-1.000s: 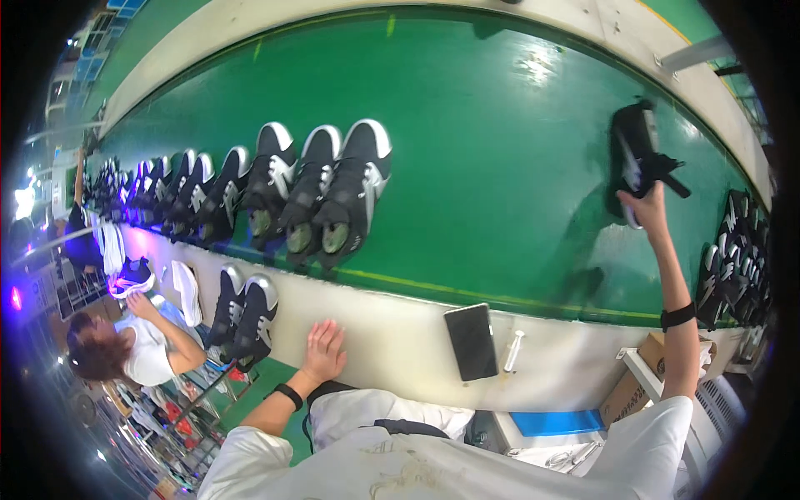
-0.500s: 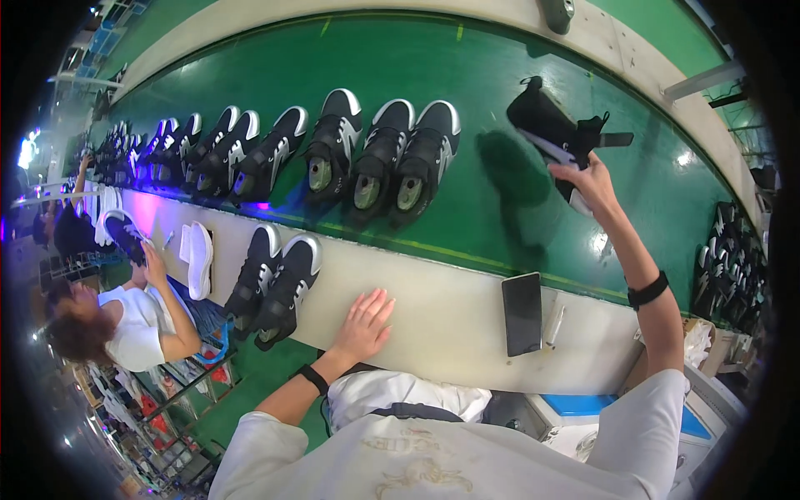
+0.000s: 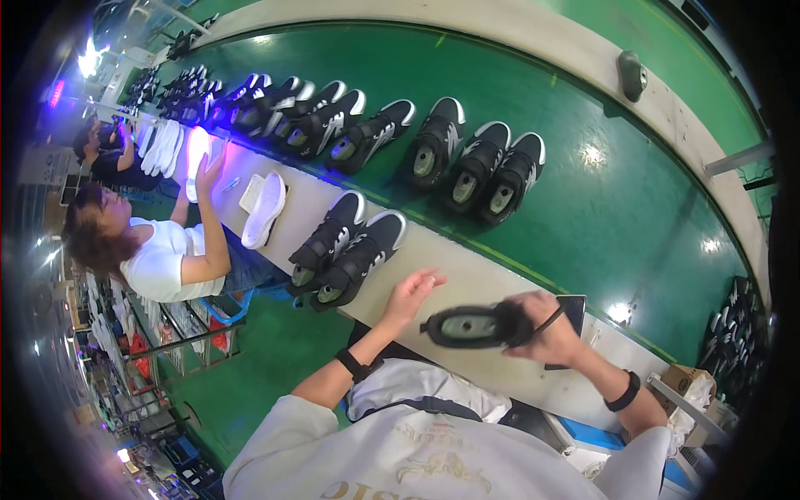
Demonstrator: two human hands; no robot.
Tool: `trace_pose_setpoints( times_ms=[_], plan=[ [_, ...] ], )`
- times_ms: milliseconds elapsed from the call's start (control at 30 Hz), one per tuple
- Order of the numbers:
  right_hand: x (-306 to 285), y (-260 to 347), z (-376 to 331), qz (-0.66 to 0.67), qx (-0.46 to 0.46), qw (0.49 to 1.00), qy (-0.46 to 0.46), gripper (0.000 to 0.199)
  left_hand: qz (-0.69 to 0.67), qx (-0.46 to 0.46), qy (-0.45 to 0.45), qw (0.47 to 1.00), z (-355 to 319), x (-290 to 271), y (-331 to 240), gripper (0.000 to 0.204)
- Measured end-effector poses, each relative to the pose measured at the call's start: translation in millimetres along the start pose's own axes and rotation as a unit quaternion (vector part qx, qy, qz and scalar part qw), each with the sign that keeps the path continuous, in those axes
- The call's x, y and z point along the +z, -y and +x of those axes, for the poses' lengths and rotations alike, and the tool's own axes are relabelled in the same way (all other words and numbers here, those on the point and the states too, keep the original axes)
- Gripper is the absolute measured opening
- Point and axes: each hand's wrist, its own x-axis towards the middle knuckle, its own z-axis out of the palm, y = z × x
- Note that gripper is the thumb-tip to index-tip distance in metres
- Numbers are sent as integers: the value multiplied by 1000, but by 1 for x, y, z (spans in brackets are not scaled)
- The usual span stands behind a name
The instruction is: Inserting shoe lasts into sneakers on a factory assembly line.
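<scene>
My right hand (image 3: 543,332) is wrapped round one end of a black shoe (image 3: 467,326), held over the pale bench with its opening facing up. A greenish last shows inside that opening. To its left, my left hand (image 3: 414,293) holds nothing; its fingers stretch toward the shoe but stay apart from it. Left of this hand, a pair of black shoes (image 3: 360,250) with silver toes and white trim stands on the bench (image 3: 392,275). A dark flat tablet or phone (image 3: 572,307) lies partly hidden behind my right hand.
Similar black shoes (image 3: 502,179) stand in a row along the green belt (image 3: 617,192). A co-worker (image 3: 171,250) at left handles a brightly lit white sole (image 3: 197,158); more white soles (image 3: 267,208) lie nearby. Cardboard boxes (image 3: 692,383) stand at right.
My right hand has brought the shoe from over the belt back to the bench and turned its opening upward. My left hand has risen from lying flat on the bench. The view has shifted.
</scene>
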Motion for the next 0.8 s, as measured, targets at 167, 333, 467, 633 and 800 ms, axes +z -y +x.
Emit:
trace_pose_setpoints(
  times_ms=[167, 333, 467, 633, 800],
  plan=[
    [49, 13, 6, -35, -52, 996, 60, 69, 27, -46, 136, 989, -24, 3, -16, 34],
    [76, 17, 10, -42, -78, 995, 47, 67, 8, -37, 218, 975, -51, 4, -9, 33],
    [93, 23, 4, -36, -62, 996, 57, 68, 43, -51, 253, 965, -60, -9, -4, 36],
    [108, 24, -4, 2, -35, 997, 68, 70, 116, -12, 316, 941, -66, -17, 0, 40],
    [115, 21, -7, -8, -35, 997, 64, 73, 85, -30, 332, 939, -66, -19, 5, 41]
  ],
)
